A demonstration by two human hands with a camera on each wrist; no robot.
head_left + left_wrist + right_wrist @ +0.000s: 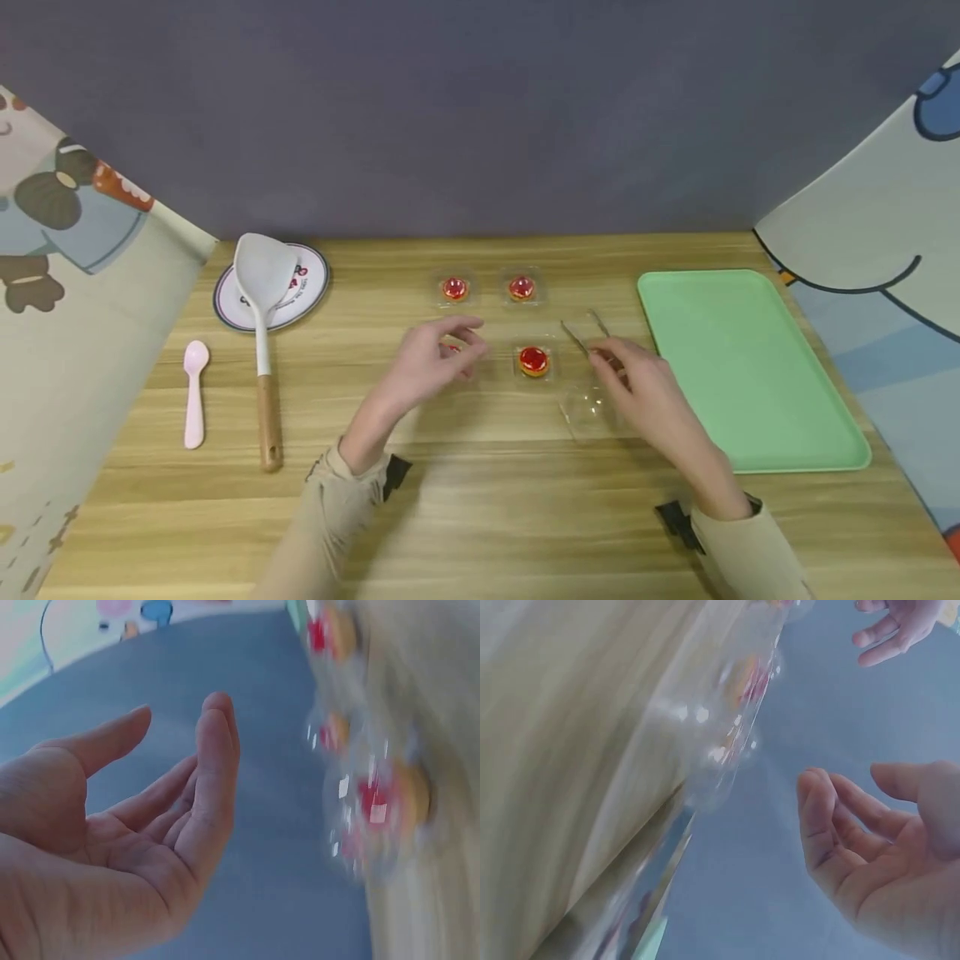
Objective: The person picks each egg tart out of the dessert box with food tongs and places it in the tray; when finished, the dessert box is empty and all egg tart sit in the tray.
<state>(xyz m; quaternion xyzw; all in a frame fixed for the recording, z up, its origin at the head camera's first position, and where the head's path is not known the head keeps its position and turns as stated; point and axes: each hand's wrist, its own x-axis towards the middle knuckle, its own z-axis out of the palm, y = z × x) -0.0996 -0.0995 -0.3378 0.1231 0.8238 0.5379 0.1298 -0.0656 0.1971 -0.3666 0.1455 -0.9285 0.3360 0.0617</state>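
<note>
My left hand hovers with fingers loosely bent and nothing in them. Beneath it, a red-topped tart is mostly hidden. In the left wrist view, a tart under clear plastic appears blurred beside that hand. My right hand is over slim metal tongs, whose two tips spread away from me. The right wrist view shows this hand relaxed, with a gap between thumb and fingers and nothing held. Another tart sits in a clear case between the hands. A clear plastic piece lies near the right hand.
Two more cased tarts stand farther back. At right lies a green tray. On the left, a white spatula with a wooden handle rests across a plate, near a pink spoon. A dark panel borders the table's back.
</note>
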